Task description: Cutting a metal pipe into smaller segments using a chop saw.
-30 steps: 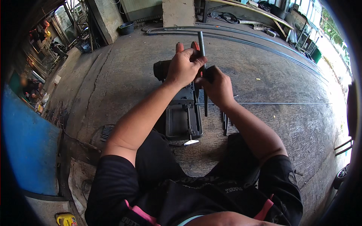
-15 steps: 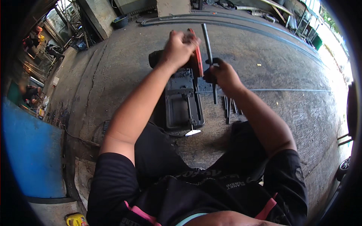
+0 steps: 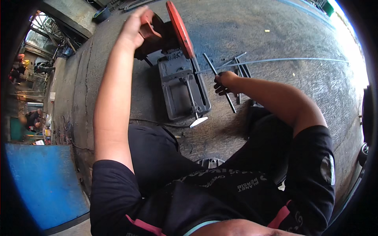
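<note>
A cut-off saw (image 3: 184, 72) with a black base and a red disc guard (image 3: 180, 29) stands on the floor in front of me. My left hand (image 3: 133, 29) is closed against the red handle (image 3: 149, 26) on the left of its raised head; the fingertips are blurred. To the right of the base, my right hand (image 3: 225, 82) grips a grey metal rod (image 3: 210, 62) near its middle, held slanting. A long thin metal bar (image 3: 291, 59) runs rightward from the saw's clamp. Several short metal pieces (image 3: 243, 67) lie just beyond my right hand.
The clamp's white crank handle (image 3: 198, 122) points toward me, and a dark cable (image 3: 157, 123) runs from the saw. At left stands a blue panel (image 3: 43, 181). A dark basin (image 3: 101, 14) sits at the far left. Another person (image 3: 33, 118) is at the left edge.
My left hand has moved left onto the handle, and the saw head stands higher. My right hand has brought the rod nearer and tilted it. The whole view has shifted.
</note>
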Motion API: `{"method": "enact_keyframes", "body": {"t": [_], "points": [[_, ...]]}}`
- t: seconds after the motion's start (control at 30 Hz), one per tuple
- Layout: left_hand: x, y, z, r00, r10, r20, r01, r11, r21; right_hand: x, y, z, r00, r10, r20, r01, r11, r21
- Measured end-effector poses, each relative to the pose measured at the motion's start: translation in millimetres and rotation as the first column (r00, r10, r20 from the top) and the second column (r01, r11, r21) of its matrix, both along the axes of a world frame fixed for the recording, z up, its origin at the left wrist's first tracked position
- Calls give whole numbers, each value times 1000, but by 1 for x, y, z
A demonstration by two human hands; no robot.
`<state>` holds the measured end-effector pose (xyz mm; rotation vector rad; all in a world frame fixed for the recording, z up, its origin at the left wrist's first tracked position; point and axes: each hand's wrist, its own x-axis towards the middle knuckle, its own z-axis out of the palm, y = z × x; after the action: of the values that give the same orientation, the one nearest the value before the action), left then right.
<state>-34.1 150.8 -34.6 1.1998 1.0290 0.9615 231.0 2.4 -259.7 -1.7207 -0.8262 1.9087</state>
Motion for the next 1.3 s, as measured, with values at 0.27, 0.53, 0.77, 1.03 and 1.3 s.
{"method": "enact_keyframes", "body": {"t": [0.27, 0.53, 0.77, 1.03, 1.3], "points": [[-11, 16, 0, 992, -47, 114, 70, 974, -214, -37, -2, 11, 986, 161, -42, -159, 985, 61], [9, -2, 16, 999, 43, -19, -46, 973, -228, -37, -2, 5, 987, 117, -108, -116, 993, 17], [8, 3, 11, 998, 10, -63, -20, 985, -171, -40, -2, -4, 984, 93, -151, -96, 995, -12], [8, 1, 14, 995, 41, -94, -57, 983, -176, -44, -5, -9, 984, 97, -146, -98, 995, 3], [15, 1, 7, 990, 66, -121, -82, 989, -126, -40, -7, -14, 989, 99, -113, -97, 995, 19]]}}
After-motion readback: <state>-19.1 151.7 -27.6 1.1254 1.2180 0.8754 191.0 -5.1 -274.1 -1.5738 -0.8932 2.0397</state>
